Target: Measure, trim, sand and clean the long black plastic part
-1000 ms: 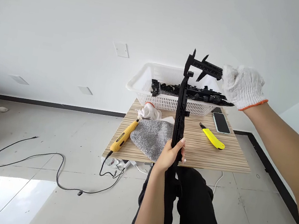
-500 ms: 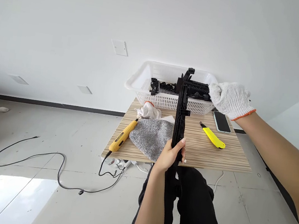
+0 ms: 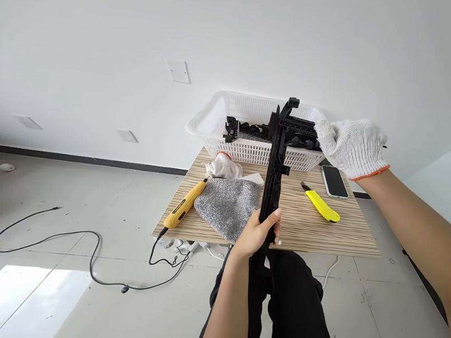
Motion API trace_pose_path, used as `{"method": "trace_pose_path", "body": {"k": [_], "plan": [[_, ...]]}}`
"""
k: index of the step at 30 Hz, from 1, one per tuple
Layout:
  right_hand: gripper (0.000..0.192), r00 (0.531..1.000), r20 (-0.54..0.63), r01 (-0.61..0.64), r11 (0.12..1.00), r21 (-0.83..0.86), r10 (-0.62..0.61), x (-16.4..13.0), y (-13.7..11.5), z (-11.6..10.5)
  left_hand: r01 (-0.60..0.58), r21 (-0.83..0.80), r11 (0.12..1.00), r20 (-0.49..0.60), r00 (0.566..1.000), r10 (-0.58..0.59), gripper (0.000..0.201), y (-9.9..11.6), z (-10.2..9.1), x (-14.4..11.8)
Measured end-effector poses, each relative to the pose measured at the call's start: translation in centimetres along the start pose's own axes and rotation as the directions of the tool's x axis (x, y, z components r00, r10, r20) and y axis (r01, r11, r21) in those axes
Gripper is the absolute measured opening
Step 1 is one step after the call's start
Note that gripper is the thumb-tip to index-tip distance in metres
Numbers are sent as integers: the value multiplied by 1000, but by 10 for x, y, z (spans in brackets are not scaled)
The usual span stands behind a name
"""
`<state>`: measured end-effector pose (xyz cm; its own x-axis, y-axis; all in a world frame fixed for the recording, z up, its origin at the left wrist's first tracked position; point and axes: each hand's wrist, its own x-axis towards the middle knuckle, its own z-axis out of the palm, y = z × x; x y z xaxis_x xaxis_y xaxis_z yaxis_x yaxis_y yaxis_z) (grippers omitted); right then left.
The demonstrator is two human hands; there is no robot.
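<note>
1. Surroundings: a low slatted wooden board (image 3: 326,229) lies at centre frame on a grey tiled floor. At its far edge stands a white plastic basket (image 3: 215,125) holding black plastic parts (image 3: 248,131).
2. On the board, from left to right of the frame: a yellow corded tool (image 3: 184,206) at the left edge, a spare white glove (image 3: 222,166) behind it, a grey cloth (image 3: 229,206), a yellow utility knife (image 3: 320,205), and a phone (image 3: 334,181) lying face up near the basket's right corner.
3. A black cable (image 3: 71,239) trails across the floor at lower left of the frame.
4. Obstruction: the long black plastic strip (image 3: 275,171) stands upright at centre frame and crosses in front of the basket – it hides part of the basket's contents.
5. Left hand (image 3: 257,235) – bare, fingers closed round the lower part of the strip, holding it vertical over the board's near edge.
6. Right hand (image 3: 350,146) – in a white knit glove, at upper right of centre, fingers closed on the beam of a black caliper (image 3: 297,127).
7. The caliper lies horizontal, meeting the top end of the strip in front of the basket; whether its jaws pinch the strip cannot be told.
</note>
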<state>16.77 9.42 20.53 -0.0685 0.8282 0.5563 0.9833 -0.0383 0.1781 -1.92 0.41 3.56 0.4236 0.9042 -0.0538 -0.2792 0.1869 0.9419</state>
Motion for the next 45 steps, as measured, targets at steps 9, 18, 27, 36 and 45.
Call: {"method": "trace_pose_path", "body": {"k": [9, 18, 27, 36, 45], "plan": [[57, 998, 63, 26, 998, -61, -22, 1, 2, -1, 9, 8, 1000, 10, 1000, -9, 51, 0, -1, 0], [57, 997, 73, 25, 999, -42, -22, 0, 2, 1, -2, 10, 1000, -6, 1000, 2, 49, 2, 1, -1], [72, 1000, 9, -2, 999, -40, 2, -1, 2, 2, 7, 23, 1000, -16, 1000, -6, 50, 3, 2, -2], [74, 999, 34, -30, 1000, -6, 30, -2, -5, -5, -19, 7, 1000, -6, 1000, 19, 46, 3, 1, -2], [51, 988, 81, 140, 983, -120, -131, -16, -10, 3, -25, -21, 999, -30, 999, 25, 47, 6, 1, -3]]}}
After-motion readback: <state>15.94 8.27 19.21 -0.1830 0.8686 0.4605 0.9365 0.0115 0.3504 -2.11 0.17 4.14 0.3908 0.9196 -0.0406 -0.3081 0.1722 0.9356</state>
